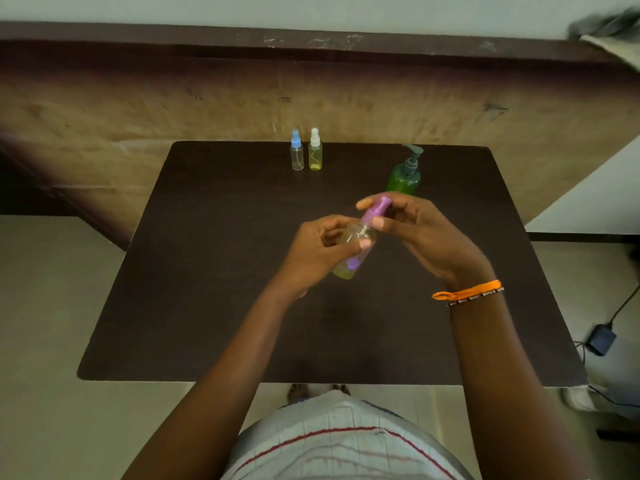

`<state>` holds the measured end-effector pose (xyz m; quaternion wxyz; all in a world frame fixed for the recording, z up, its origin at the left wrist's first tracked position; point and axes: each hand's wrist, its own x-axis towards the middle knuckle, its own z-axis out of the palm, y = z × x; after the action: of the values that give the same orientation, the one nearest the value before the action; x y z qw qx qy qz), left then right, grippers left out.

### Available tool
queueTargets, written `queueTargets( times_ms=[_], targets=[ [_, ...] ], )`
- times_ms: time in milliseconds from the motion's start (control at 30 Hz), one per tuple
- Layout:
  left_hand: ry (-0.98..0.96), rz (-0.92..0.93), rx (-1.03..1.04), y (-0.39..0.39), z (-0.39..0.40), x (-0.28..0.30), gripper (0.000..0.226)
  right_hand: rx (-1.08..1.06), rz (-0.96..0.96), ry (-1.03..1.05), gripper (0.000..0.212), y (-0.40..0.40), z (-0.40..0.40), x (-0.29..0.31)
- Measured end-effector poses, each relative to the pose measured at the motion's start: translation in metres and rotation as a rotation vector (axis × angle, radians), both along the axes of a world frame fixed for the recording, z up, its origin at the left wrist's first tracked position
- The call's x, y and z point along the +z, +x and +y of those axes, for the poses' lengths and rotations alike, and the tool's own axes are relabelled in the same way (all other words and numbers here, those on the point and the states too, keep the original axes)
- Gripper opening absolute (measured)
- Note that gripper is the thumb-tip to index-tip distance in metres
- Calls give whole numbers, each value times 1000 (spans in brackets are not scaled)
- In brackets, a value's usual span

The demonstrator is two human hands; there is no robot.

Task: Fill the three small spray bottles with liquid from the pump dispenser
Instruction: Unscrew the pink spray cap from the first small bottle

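My left hand (320,251) grips a small clear spray bottle (353,258), tilted over the middle of the dark table (214,271); yellowish liquid shows at its bottom. My right hand (419,230) pinches its purple spray top (375,209) at the bottle's neck. Two more small spray bottles stand at the table's far edge: one with a blue top (296,151) that looks clear, and one with a white top (315,150) holding yellow liquid. The green pump dispenser (405,173) stands just beyond my right hand.
A brown board wall (173,105) rises right behind the table. On the floor at the right lie a black adapter (602,339) and its cable. My feet (317,389) show under the table's near edge.
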<state>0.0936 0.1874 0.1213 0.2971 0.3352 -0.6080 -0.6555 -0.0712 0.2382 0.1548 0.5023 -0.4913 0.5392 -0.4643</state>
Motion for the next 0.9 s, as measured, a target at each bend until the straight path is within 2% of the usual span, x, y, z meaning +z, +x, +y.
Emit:
queueTargets(
  times_ms=[100, 233, 300, 433, 533, 667, 833, 900],
  targets=[
    [-36, -1, 26, -2, 5, 1, 28, -84, -30, 8, 45, 4, 4, 0],
    [-95, -33, 34, -1, 8, -4, 32, -284, 28, 11, 38, 20, 0, -8],
    [-93, -38, 49, -1, 9, -7, 33, -274, 37, -7, 39, 21, 1, -10],
    [-89, -81, 104, -1, 8, -13, 34, -198, -147, 2, 53, 18, 4, -10],
    [-124, -108, 116, -1, 6, -14, 33, -290, -73, 48, 55, 24, 0, -13],
    [-125, -115, 99, -1, 0, -14, 34, -378, 25, 55, 42, 30, -9, -18],
    [-56, -71, 84, -1, -9, -23, 41, -302, -102, 17, 45, 22, -10, -16],
    [-43, -35, 65, -2, -11, -27, 34, -346, -52, 32, 47, 25, -13, -20]
  ],
)
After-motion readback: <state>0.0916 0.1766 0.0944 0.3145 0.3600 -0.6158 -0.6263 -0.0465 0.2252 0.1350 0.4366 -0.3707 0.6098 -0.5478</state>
